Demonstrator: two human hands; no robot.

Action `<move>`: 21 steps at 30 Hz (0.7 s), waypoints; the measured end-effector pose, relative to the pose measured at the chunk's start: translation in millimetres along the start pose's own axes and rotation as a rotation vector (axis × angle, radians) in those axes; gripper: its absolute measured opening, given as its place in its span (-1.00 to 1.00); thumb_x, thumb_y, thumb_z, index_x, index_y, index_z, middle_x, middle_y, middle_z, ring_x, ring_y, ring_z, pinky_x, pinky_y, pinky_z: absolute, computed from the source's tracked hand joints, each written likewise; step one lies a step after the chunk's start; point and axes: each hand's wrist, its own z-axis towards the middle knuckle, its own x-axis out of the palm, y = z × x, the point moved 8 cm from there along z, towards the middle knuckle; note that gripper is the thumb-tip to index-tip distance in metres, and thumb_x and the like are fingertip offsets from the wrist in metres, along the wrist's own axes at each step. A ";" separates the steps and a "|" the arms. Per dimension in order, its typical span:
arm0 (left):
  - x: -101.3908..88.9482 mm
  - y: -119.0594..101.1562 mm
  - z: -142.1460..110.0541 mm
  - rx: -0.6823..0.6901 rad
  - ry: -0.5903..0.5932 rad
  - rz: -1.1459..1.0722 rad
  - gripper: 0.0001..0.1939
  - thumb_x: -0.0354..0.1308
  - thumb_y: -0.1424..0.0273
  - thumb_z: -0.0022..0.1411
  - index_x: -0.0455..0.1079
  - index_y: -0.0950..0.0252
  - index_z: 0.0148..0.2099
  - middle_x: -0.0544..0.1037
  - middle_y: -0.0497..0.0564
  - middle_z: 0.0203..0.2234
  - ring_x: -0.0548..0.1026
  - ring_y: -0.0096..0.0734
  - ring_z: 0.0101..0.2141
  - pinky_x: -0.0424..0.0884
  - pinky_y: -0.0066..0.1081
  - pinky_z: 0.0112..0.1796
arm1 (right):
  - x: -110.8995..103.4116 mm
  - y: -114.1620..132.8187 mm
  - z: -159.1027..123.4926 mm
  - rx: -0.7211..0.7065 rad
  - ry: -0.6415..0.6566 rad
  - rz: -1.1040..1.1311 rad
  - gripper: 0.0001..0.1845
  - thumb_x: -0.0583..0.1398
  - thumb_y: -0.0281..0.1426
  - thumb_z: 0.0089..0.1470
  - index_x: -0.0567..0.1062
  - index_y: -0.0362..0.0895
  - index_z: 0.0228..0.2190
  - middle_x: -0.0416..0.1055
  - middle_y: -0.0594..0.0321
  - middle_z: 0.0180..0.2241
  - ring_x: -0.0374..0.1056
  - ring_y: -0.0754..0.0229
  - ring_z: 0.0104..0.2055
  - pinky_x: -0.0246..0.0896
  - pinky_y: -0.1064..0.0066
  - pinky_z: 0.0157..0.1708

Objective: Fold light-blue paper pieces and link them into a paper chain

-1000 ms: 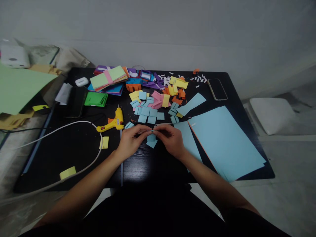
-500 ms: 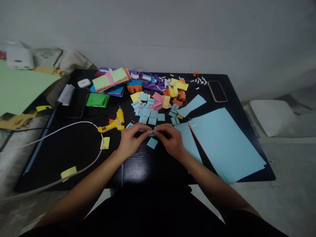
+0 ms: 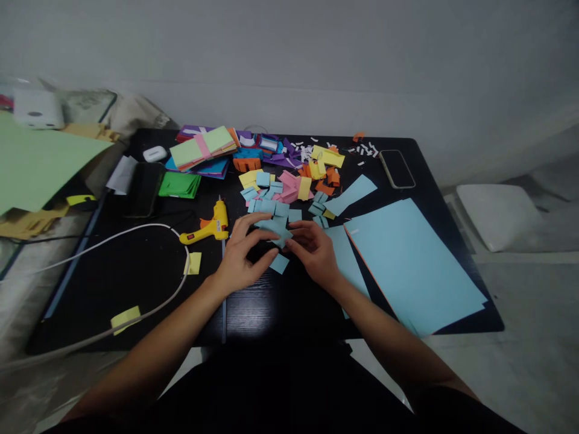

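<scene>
Pinching blue paper piece (image 3: 282, 234) in my right grip (image 3: 317, 254), piece lying left of it; my left grip (image 3: 240, 260) spread loose, contact unclear.

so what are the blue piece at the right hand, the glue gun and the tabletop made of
Blue piece: likely matte paper or card, thin and without shine.
Glue gun: probably smooth moulded plastic, given its even yellow colour.
Tabletop: wood or wood-look laminate, slightly glossy; grain lines show under the reflection.
</scene>
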 end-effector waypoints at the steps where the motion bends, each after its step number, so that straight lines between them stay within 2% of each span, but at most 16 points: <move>1: -1.6 4.8 -0.3 -0.050 -0.013 -0.038 -0.79 0.30 0.42 0.31 0.52 0.22 0.00 0.48 0.18 0.18 0.43 -0.01 0.20 0.33 0.03 0.20 | 0.1 -1.0 0.8 0.012 0.003 0.020 -0.62 0.46 -0.20 0.03 0.56 -0.04 -0.14 0.56 0.30 -0.31 0.58 0.18 -0.33 0.61 0.27 -0.22; 3: -2.4 16.3 -2.0 -0.151 -0.036 -0.159 -0.71 0.26 0.43 0.32 0.47 0.21 0.09 0.51 0.17 0.14 0.48 -0.09 0.15 0.41 -0.06 0.14 | 1.5 -2.0 1.5 0.026 0.022 0.035 -0.65 0.46 -0.19 0.04 0.57 -0.05 -0.18 0.54 0.31 -0.34 0.57 0.20 -0.34 0.63 0.26 -0.22; 5: 1.2 27.2 -4.2 -0.241 -0.032 -0.272 -0.67 0.27 0.43 0.32 0.46 0.22 0.12 0.58 0.12 0.02 0.55 -0.20 -0.01 0.48 -0.19 0.02 | 2.8 -3.5 1.3 0.039 0.040 0.044 -0.65 0.45 -0.17 0.05 0.60 -0.05 -0.17 0.54 0.30 -0.34 0.56 0.18 -0.30 0.65 0.23 -0.19; 7: 3.6 34.7 -5.9 -0.304 -0.038 -0.303 -0.71 0.30 0.43 0.30 0.49 0.24 0.07 0.62 0.05 -0.13 0.56 -0.32 -0.18 0.49 -0.30 -0.10 | 2.8 -5.6 1.1 0.054 0.041 0.055 -0.63 0.45 -0.14 0.04 0.62 -0.05 -0.16 0.55 0.28 -0.33 0.56 0.16 -0.25 0.66 0.19 -0.15; 9: 2.9 37.2 -6.5 -0.326 -0.062 -0.283 -0.75 0.33 0.44 0.27 0.53 0.24 0.00 0.62 0.00 -0.21 0.52 -0.38 -0.27 0.46 -0.36 -0.17 | 1.7 -7.8 1.0 0.063 0.030 0.054 -0.61 0.46 -0.12 0.02 0.64 -0.05 -0.16 0.57 0.26 -0.32 0.56 0.13 -0.23 0.67 0.16 -0.14; 12: 3.3 36.3 -7.1 -0.334 -0.058 -0.292 -0.77 0.35 0.44 0.25 0.56 0.23 -0.03 0.62 -0.02 -0.24 0.51 -0.39 -0.30 0.45 -0.37 -0.20 | 1.0 -10.8 1.6 0.080 0.025 0.032 -0.60 0.46 -0.09 0.00 0.66 -0.06 -0.18 0.59 0.23 -0.32 0.57 0.09 -0.22 0.67 0.13 -0.15; 17: 12.4 36.1 -10.3 -0.382 0.049 -0.413 -0.71 0.30 0.43 0.27 0.53 0.24 0.05 0.61 0.04 -0.21 0.55 -0.33 -0.27 0.46 -0.34 -0.21 | -0.6 -11.8 2.6 0.117 0.006 0.034 -0.59 0.47 -0.08 -0.02 0.68 -0.07 -0.21 0.62 0.22 -0.30 0.58 0.05 -0.21 0.68 0.08 -0.14; 21: 12.5 37.6 -9.4 -0.431 0.020 -0.491 -0.76 0.30 0.42 0.27 0.56 0.24 0.00 0.54 -0.06 -0.38 0.48 -0.44 -0.41 0.40 -0.43 -0.35 | -1.8 -11.1 2.7 0.152 -0.012 0.069 -0.58 0.49 -0.08 -0.06 0.70 -0.09 -0.23 0.62 0.22 -0.29 0.57 0.06 -0.21 0.69 0.08 -0.16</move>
